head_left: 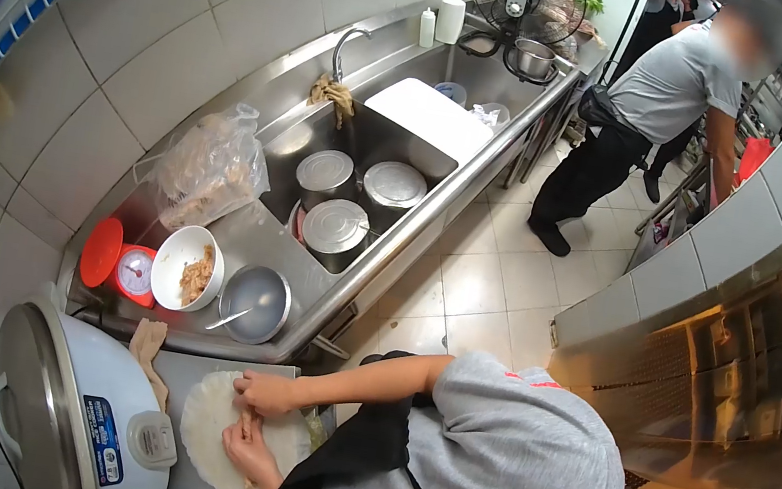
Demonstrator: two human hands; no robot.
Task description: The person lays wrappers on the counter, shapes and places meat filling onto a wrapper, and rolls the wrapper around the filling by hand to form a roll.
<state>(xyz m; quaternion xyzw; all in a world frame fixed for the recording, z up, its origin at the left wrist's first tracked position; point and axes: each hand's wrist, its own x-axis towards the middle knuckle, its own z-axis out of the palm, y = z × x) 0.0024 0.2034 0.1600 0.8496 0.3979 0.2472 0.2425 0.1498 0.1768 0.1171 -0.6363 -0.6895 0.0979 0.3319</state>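
A round, thin, whitish wrapper sheet [213, 420] lies flat on the metal counter at the lower left. Over its middle, my right hand [266, 393] bends its fingers down against a small strip of light brown filling [248, 419]. Just below it, my left hand [247, 452] is curled close around the same filling, fingertips near those of the right. The fingers partly cover the filling, so its full shape is hidden. Beyond the sheet stand a white bowl [171, 264] of brown shredded filling and a metal bowl [262, 311] with a spoon [228, 319].
A large rice cooker [84, 401] stands left of the sheet, beside a beige cloth [149, 350]. A red scale [135, 272], a plastic bag [220, 168] and lidded pots [335, 226] occupy the sink unit [386, 274]. A co-worker [634, 109] bends at the right.
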